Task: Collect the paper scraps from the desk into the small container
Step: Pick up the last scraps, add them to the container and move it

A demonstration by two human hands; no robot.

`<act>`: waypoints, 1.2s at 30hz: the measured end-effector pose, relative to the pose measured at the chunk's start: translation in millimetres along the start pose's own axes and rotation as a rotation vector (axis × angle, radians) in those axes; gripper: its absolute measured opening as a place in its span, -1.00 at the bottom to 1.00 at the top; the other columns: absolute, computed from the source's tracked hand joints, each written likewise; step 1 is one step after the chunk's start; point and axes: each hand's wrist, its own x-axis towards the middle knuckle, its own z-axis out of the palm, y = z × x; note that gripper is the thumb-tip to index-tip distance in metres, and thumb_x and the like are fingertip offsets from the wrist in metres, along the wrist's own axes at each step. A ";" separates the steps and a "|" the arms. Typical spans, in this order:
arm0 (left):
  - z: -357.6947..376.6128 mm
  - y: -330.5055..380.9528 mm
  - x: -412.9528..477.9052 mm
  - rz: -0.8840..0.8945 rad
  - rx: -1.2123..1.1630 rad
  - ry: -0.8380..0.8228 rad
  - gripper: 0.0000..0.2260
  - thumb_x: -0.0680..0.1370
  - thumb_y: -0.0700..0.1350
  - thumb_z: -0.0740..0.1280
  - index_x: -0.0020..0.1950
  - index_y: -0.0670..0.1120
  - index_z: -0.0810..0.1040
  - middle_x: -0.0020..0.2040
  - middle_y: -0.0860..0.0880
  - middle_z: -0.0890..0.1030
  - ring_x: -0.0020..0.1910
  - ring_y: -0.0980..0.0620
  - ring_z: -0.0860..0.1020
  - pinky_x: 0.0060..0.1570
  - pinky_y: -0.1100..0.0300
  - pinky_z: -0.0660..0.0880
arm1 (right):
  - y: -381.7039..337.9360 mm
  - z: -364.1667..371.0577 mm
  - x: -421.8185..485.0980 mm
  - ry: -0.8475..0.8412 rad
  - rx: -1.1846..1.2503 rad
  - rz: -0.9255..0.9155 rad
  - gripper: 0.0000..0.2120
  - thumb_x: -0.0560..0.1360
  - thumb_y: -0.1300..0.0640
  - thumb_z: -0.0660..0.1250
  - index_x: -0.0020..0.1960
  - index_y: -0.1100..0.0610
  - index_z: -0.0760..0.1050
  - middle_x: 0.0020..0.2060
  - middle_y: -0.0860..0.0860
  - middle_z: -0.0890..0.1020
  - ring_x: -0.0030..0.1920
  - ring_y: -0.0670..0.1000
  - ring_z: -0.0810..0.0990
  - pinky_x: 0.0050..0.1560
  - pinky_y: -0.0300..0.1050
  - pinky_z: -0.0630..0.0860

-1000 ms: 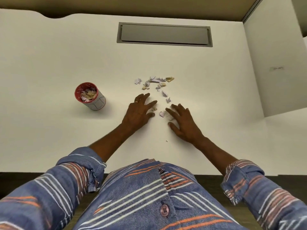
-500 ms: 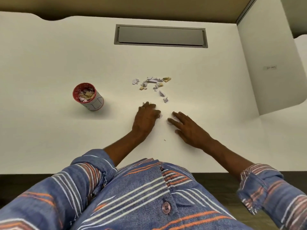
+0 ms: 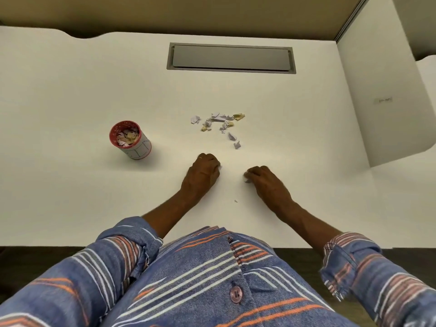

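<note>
Several white and yellow paper scraps [image 3: 220, 123] lie scattered in the middle of the white desk [image 3: 70, 90]. To their left stands a small round container [image 3: 129, 139] with a red rim, partly filled with scraps. My left hand [image 3: 204, 172] rests on the desk just below the scraps, fingers curled round a scrap whose white edge shows at the fingertips. To its right, my right hand [image 3: 265, 181] has its fingers curled over another white scrap. A tiny shred [image 3: 235, 201] lies between my wrists.
A grey rectangular cable hatch [image 3: 231, 58] is set into the desk at the back. A white partition panel [image 3: 375, 90] stands along the right side. The desk's front edge runs just above my striped shirt.
Both hands had flat, spread fingers over the nearest scraps; they have since curled shut on those scraps and drawn slightly toward me and apart.
</note>
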 end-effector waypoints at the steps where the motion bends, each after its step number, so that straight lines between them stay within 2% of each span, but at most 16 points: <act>1: -0.2 1.3 -0.9 -0.009 0.000 0.007 -0.82 0.60 -0.09 0.29 -0.07 -0.15 0.62 -0.06 -0.02 0.62 0.01 -0.01 0.51 -0.08 0.02 0.53 | -0.9 -0.1 2.3 0.002 -0.009 0.009 -0.63 0.56 0.38 0.18 0.33 0.19 0.50 0.24 0.08 0.55 0.24 0.14 0.47 0.09 0.11 0.54; 3: 0.4 2.7 -3.7 -0.004 -0.002 0.020 -0.82 0.58 -0.06 0.30 -0.07 -0.14 0.62 -0.06 0.00 0.61 0.00 -0.01 0.51 -0.12 0.04 0.54 | -2.3 0.0 4.0 0.015 0.001 0.025 -0.61 0.52 0.42 0.19 0.30 0.20 0.52 0.19 0.09 0.57 0.22 0.14 0.48 0.09 0.11 0.53; 6: 0.7 -0.4 -6.2 0.019 -0.054 0.021 -0.83 0.55 -0.05 0.38 -0.02 -0.14 0.64 -0.02 -0.01 0.62 0.04 -0.02 0.52 -0.05 0.08 0.53 | -4.5 0.1 3.8 0.037 0.026 0.039 -0.59 0.46 0.46 0.20 0.24 0.21 0.56 0.14 0.10 0.59 0.19 0.16 0.50 0.02 0.11 0.55; 9: 0.3 -3.7 -3.6 -0.007 -0.108 0.040 -0.89 0.57 -0.16 0.37 -0.01 -0.17 0.67 0.00 -0.05 0.65 0.04 -0.08 0.55 0.03 0.02 0.51 | -4.8 0.3 5.8 0.015 0.017 0.054 -0.60 0.46 0.46 0.21 0.21 0.19 0.57 0.14 0.08 0.59 0.19 0.14 0.50 0.00 0.11 0.56; 14: -6.7 -5.3 0.7 -0.031 -0.154 0.052 -0.89 0.56 -0.23 0.38 0.00 -0.21 0.69 0.02 -0.11 0.67 0.03 -0.10 0.60 0.12 0.08 0.49 | -6.9 1.7 12.1 0.021 -0.019 0.090 -0.83 0.61 0.20 0.27 0.15 0.18 0.58 0.06 0.10 0.60 0.13 0.15 0.53 -0.01 0.12 0.56; 19: -16.4 -8.2 6.2 -0.116 -0.264 -0.005 -0.90 0.52 -0.26 0.41 0.00 -0.19 0.70 -0.01 -0.08 0.68 -0.02 -0.01 0.62 0.01 0.34 0.44 | -11.7 2.1 15.6 0.051 -0.011 0.128 -0.89 0.58 0.21 0.30 0.06 0.20 0.57 -0.01 0.12 0.59 0.06 0.17 0.53 -0.07 0.09 0.54; 23: -19.7 -7.4 5.8 -0.228 -0.372 0.018 -0.88 0.47 -0.29 0.43 -0.04 -0.14 0.71 -0.05 -0.03 0.70 -0.06 0.04 0.63 0.01 0.24 0.54 | -13.0 2.2 16.6 0.077 0.008 0.159 -0.91 0.55 0.22 0.31 0.02 0.19 0.56 -0.04 0.10 0.58 0.03 0.17 0.53 -0.10 0.07 0.53; 26: -27.4 -9.3 0.0 -0.336 -0.492 0.069 -0.83 0.45 -0.29 0.43 -0.07 -0.05 0.73 -0.10 0.05 0.71 -0.09 0.15 0.64 -0.06 0.31 0.55 | -14.4 2.8 17.3 0.095 0.046 0.193 -0.92 0.54 0.21 0.32 0.01 0.17 0.56 -0.07 0.09 0.57 0.00 0.16 0.53 -0.13 0.06 0.53; 28: -40.1 -12.8 -2.5 -0.346 -0.536 0.134 -0.81 0.44 -0.29 0.45 -0.07 -0.04 0.74 -0.13 0.07 0.71 -0.14 0.19 0.64 -0.12 0.39 0.52 | -15.0 2.5 18.7 0.105 0.072 0.211 -0.92 0.53 0.20 0.33 0.00 0.18 0.57 -0.09 0.09 0.57 -0.01 0.17 0.54 -0.11 0.08 0.54; 33: -90.5 -24.6 -4.0 -0.392 -0.724 0.316 -0.84 0.44 -0.31 0.47 -0.01 -0.16 0.73 -0.13 -0.10 0.73 -0.21 0.13 0.66 -0.18 0.35 0.58 | -16.6 2.6 17.8 0.172 0.153 0.246 -0.92 0.53 0.22 0.35 -0.01 0.19 0.60 -0.12 0.11 0.59 -0.06 0.18 0.57 -0.08 0.10 0.54; 36: -128.2 -36.3 -3.5 -0.332 -0.740 0.414 -0.84 0.45 -0.31 0.45 0.01 -0.19 0.71 -0.19 -0.08 0.71 -0.27 0.19 0.64 -0.27 0.38 0.55 | -17.5 0.7 16.2 0.208 0.181 0.247 -0.92 0.52 0.26 0.37 -0.02 0.22 0.61 -0.13 0.14 0.60 -0.09 0.19 0.58 -0.07 0.08 0.53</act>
